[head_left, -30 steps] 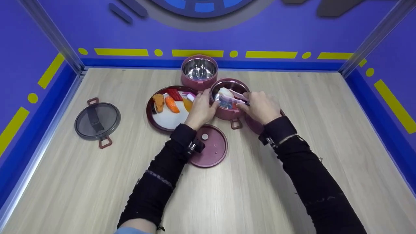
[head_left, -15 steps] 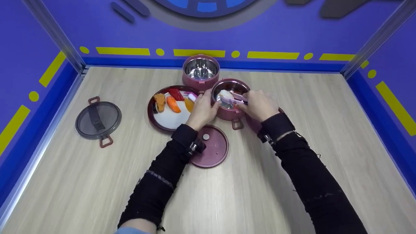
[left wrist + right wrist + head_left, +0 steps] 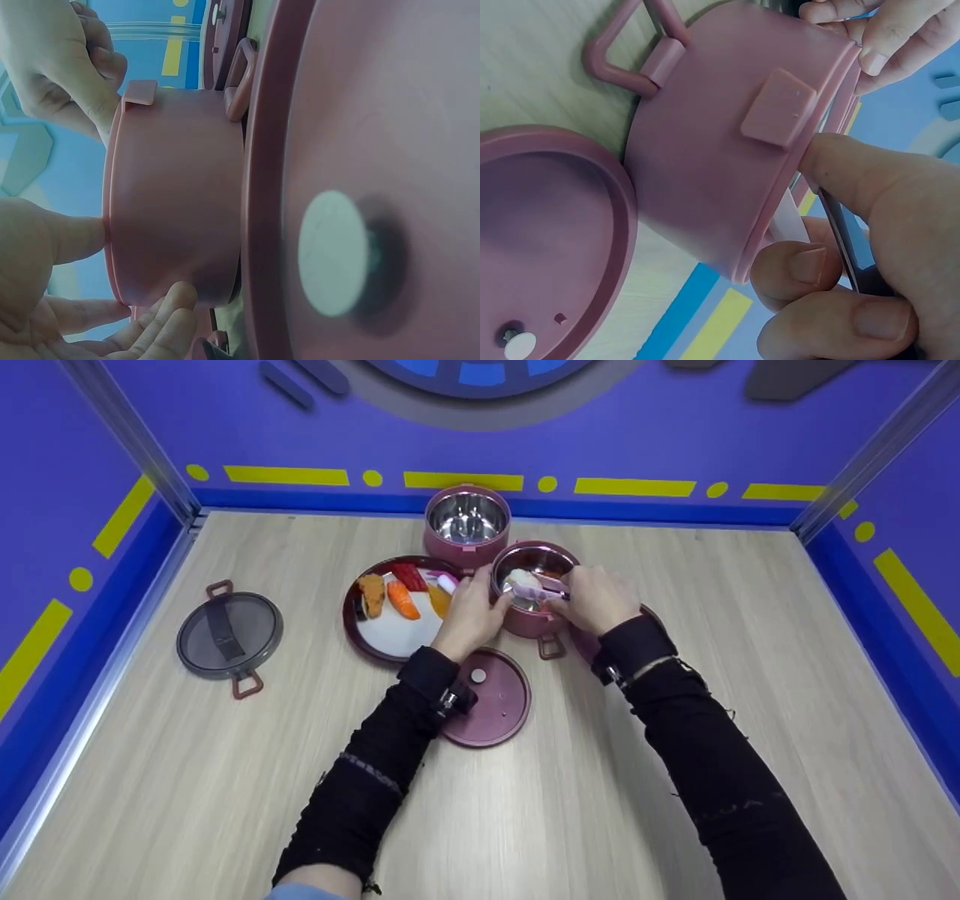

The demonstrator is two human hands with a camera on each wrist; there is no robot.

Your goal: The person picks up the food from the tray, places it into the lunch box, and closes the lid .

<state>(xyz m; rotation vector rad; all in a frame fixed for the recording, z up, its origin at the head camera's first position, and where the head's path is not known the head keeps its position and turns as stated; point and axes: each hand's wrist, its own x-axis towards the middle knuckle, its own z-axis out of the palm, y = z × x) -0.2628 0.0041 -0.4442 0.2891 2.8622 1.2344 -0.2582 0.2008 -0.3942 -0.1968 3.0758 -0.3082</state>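
Left hand (image 3: 45, 277) fingers touching pink container (image 3: 176, 199) wall; lid (image 3: 360, 187) beside.

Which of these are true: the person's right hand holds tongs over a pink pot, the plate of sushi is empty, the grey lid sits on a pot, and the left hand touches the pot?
1. The right hand holds pink tongs over the near pink pot. True.
2. The plate is empty. False: several sushi pieces lie on it.
3. The grey lid sits on a pot. False: it lies alone on the table.
4. The left hand touches the pot's side. True.
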